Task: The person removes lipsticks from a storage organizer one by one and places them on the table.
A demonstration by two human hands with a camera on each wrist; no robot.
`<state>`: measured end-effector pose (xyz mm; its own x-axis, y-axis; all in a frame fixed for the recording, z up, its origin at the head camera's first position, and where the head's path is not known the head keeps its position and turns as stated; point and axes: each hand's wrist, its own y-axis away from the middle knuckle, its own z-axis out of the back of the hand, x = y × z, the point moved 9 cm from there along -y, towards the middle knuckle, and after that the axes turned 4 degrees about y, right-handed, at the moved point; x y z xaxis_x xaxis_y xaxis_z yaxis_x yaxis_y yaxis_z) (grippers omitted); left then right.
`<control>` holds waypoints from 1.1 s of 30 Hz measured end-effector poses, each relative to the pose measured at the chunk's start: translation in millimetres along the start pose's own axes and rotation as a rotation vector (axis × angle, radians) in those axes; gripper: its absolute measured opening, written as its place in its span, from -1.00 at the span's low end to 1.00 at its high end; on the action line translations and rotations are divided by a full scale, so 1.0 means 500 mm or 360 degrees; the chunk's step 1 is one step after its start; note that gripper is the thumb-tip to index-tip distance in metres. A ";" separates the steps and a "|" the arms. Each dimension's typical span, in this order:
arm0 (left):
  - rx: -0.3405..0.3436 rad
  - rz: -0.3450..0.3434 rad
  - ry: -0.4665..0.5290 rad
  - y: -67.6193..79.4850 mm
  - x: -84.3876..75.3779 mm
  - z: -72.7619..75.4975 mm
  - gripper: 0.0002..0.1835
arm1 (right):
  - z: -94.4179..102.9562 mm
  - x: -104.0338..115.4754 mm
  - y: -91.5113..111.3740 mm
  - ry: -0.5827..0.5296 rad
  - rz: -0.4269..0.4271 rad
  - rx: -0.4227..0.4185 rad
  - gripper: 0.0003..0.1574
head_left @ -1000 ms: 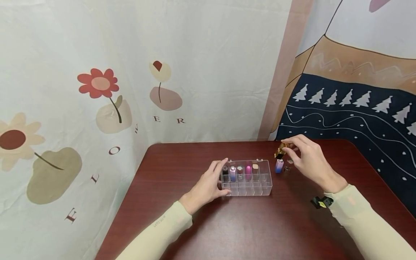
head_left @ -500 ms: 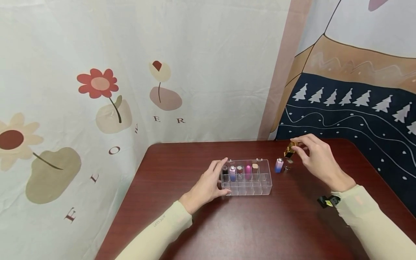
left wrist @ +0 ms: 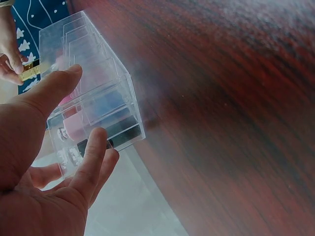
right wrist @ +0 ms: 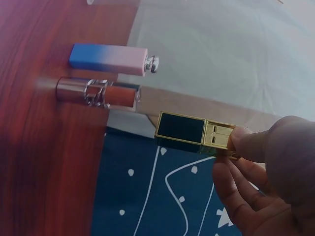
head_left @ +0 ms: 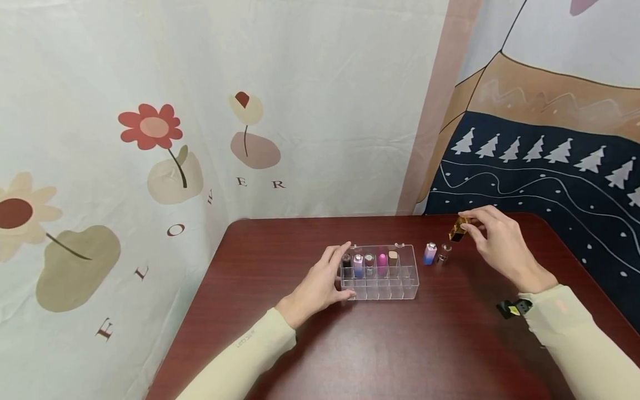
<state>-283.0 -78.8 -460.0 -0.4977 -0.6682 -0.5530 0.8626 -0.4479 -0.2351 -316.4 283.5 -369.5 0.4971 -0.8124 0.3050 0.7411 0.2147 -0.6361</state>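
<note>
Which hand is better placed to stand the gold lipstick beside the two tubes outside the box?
Probably the right hand: it pinches the gold lipstick near the clear tube; the left hand grips the box, farther off.

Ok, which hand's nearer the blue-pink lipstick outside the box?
Right. The right hand is right of that lipstick; the left hand is farther off, gripping the left end of the clear box.

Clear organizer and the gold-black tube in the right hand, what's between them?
In the head view, a pink-blue tube and a clear-topped tube stand on the table between the organizer and the gold-black tube.
</note>
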 end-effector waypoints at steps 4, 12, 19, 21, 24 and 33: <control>-0.0005 -0.0003 -0.0003 0.000 -0.001 0.001 0.31 | -0.002 -0.016 0.005 0.0004 -0.0029 0.0017 -0.58; -0.0003 0.0002 0.0018 0.000 -0.004 0.001 0.31 | -0.016 -0.042 0.015 0.0042 -0.0132 0.0119 -0.62; -0.0004 -0.0005 0.0017 0.001 -0.004 0.003 0.31 | -0.035 -0.061 0.027 0.0054 -0.0160 0.0188 -0.65; -0.0002 -0.0004 0.0019 0.002 -0.004 0.003 0.31 | -0.042 -0.066 0.031 0.0062 -0.0163 0.0207 -0.64; -0.0001 -0.0002 0.0021 0.003 -0.003 0.003 0.31 | -0.050 -0.072 0.035 0.0074 -0.0148 0.0218 -0.63; -0.0007 -0.0011 0.0007 0.003 -0.003 0.004 0.31 | -0.073 -0.077 0.046 0.0130 -0.0106 0.0269 -0.68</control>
<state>-281.0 -79.8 -457.8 -0.5031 -0.6626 -0.5548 0.8596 -0.4499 -0.2421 -335.1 300.1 -421.7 0.4112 -0.8676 0.2795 0.8397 0.2413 -0.4864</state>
